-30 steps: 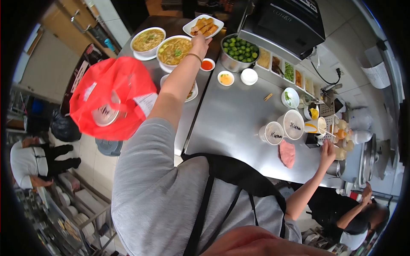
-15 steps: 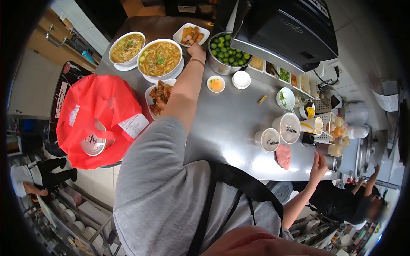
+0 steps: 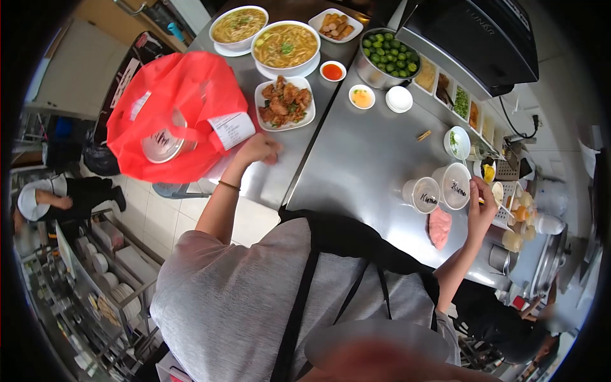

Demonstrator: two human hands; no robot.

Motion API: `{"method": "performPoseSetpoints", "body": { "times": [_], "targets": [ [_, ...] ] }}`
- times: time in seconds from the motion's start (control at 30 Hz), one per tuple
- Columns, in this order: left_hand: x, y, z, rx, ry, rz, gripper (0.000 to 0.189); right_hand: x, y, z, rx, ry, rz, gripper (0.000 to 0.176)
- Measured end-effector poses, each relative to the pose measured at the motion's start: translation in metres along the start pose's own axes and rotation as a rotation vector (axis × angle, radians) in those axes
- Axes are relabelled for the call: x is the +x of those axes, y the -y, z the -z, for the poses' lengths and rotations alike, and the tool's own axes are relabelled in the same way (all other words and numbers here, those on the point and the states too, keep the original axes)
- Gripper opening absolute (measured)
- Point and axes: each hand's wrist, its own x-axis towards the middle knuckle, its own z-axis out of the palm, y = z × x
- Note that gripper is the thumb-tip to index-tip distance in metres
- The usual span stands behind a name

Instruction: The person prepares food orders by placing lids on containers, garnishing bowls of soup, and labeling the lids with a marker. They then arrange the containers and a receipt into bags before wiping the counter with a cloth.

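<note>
Head view. Left hand (image 3: 261, 150) is over the stainless-steel worktop (image 3: 347, 153), just beside the white printed receipt (image 3: 231, 129) on the red, crinkled, soft bag (image 3: 207, 95); grip loosely curled, fingers blurred, nothing seen in it. Inside the bag: a round clear-lidded tub (image 3: 163, 145) with black marker writing. Beyond the hand, near it, a white rounded-square dish (image 3: 310, 120) of brown, glossy, rough-surfaced fried pieces (image 3: 283, 103).

Right hand (image 3: 482, 202) is raised beside the larger translucent round cup (image 3: 454, 186), fingers bent; cannot tell if the grip is pinching or touching its rim. Smaller lidded cup (image 3: 422, 195) stands next to the larger one, both marked in black. Pink, flat, folded cloth (image 3: 439, 228) lies near them.

Farther off: two white round bowls of noodle soup (image 3: 286, 46), green round fruits (image 3: 390, 55) in a shiny metal pot (image 3: 377, 77).
</note>
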Motion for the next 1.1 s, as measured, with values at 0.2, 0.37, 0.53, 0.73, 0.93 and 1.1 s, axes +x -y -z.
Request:
{"method": "performPoseSetpoints", "body": {
  "times": [0.2, 0.37, 0.53, 0.73, 0.93, 1.1],
  "targets": [
    [0.044, 0.017, 0.002, -1.009, -0.554, -0.281, 0.036, 0.004, 0.001, -0.014, 0.073, 0.088, 0.048, 0.017],
    [0.028, 0.001, 0.004, -1.013, -0.44, -0.274, 0.036, -0.003, -0.004, -0.003, 0.071, 0.071, 0.062, 0.017],
    [-0.008, -0.049, 0.02, -0.967, -0.283, -0.312, 0.038, -0.012, -0.018, 0.008, 0.013, -0.003, 0.016, 0.016],
    [0.025, -0.116, 0.103, -0.9, -0.264, -0.613, 0.042, -0.018, -0.023, 0.004, 0.023, -0.025, -0.013, 0.015],
    [0.117, -0.188, 0.199, -1.083, -0.39, -0.516, 0.035, -0.026, -0.027, 0.009, -0.091, -0.083, -0.055, 0.013],
    [0.208, -0.206, 0.249, -0.965, -0.643, -0.45, 0.031, -0.032, -0.042, 0.024, -0.321, -0.116, -0.039, 0.014]
  ]
}}
